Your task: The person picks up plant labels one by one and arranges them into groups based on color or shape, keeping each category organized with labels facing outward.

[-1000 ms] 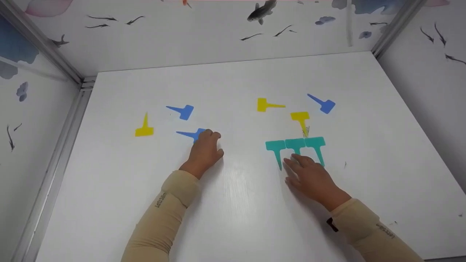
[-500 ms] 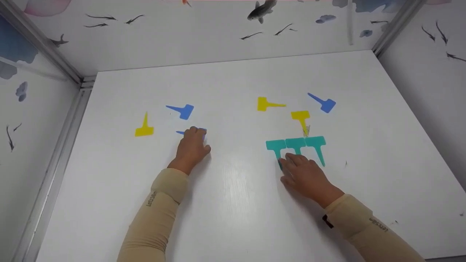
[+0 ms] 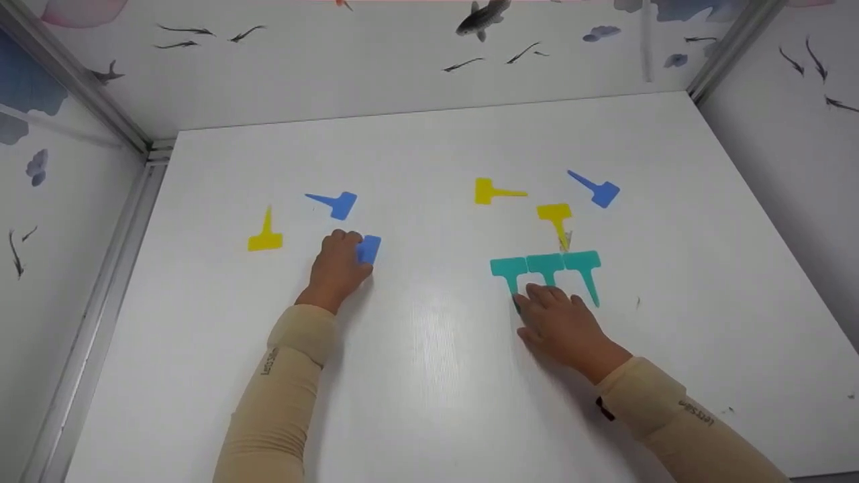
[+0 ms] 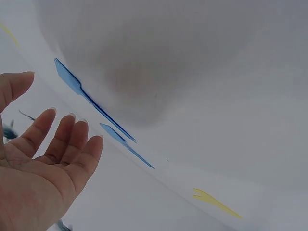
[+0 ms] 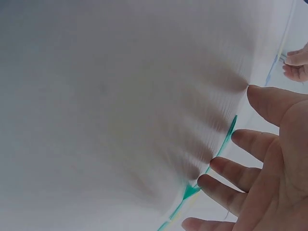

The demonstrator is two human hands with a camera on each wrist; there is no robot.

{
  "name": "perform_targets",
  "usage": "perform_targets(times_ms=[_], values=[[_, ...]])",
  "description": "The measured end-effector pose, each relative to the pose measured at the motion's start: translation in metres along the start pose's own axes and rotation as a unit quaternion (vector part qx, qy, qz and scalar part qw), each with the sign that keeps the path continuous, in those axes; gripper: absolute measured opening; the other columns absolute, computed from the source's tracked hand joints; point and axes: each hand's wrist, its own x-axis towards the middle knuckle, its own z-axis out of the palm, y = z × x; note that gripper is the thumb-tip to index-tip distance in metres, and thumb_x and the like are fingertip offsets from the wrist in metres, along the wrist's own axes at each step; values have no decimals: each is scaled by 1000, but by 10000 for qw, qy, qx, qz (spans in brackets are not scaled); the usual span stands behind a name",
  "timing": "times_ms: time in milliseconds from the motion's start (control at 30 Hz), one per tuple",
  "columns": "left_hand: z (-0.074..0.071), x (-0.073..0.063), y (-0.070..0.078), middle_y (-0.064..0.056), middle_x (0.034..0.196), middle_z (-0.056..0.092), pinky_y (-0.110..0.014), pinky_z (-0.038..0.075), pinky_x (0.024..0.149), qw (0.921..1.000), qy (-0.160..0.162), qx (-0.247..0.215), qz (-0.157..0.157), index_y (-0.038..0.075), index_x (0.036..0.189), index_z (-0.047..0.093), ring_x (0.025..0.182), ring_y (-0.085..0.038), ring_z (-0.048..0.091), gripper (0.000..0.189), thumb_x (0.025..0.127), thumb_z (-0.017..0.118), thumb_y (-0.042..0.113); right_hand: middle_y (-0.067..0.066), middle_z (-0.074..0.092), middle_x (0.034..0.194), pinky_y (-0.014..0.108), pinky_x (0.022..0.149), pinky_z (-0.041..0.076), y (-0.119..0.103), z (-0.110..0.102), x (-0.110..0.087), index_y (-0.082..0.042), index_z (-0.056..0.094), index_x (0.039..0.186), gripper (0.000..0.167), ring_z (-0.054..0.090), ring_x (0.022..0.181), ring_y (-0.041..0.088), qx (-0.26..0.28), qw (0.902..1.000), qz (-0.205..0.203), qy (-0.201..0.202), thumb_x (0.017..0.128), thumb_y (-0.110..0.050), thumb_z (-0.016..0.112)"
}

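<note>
In the head view my left hand hovers at a blue T-shaped plant label, whose wide head shows to the right of the fingers while its stem is hidden under them. The left wrist view shows the fingers loosely bent, with nothing between them and the blue label lying beyond. Three teal T-shaped plant labels lie side by side: a left one, a middle one and a right one. My right hand is spread over the left and middle stems, fingertips down at the table.
Further back on the white table lie another blue label, a yellow one at left, two yellow ones and a blue one at right. Printed walls enclose the back and sides.
My left hand has slid left across the blue label, uncovering its head and covering its stem. My right hand has shifted slightly left; the labels lie as before.
</note>
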Motion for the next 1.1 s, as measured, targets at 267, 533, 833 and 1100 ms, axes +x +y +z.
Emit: perform_targets(times_ms=[267,533,833,1100], values=[[-3,6,-7,-17,133,44,-42,37,108,9999,-20,-3,-136,2,136,46,121,-31,42,51,90,63,16,16,44,146,66,98,37,0,-1,-2,-10,47,143,57,39,133,37,-153,9999,-42,-20,94,-35,60],[-6,12,-13,-18,132,43,-43,34,110,9998,-157,-32,-119,0,136,45,121,-32,40,49,91,59,14,17,44,145,67,96,38,0,-1,-1,-10,48,142,55,40,132,37,-249,9996,-114,-79,94,-34,59],[-8,18,-17,-18,132,44,-45,33,110,9993,-294,146,-163,1,136,45,121,-32,41,47,92,57,11,17,45,144,67,95,39,1,2,1,-10,48,142,55,41,131,37,-357,9992,-182,-60,95,-35,59],[-5,23,-17,-19,124,47,-47,35,108,9977,-271,615,-30,0,132,50,116,-33,42,42,92,58,11,17,45,144,66,94,40,0,-1,0,-9,47,143,55,41,131,38,-414,9989,-205,-105,95,-35,58]])
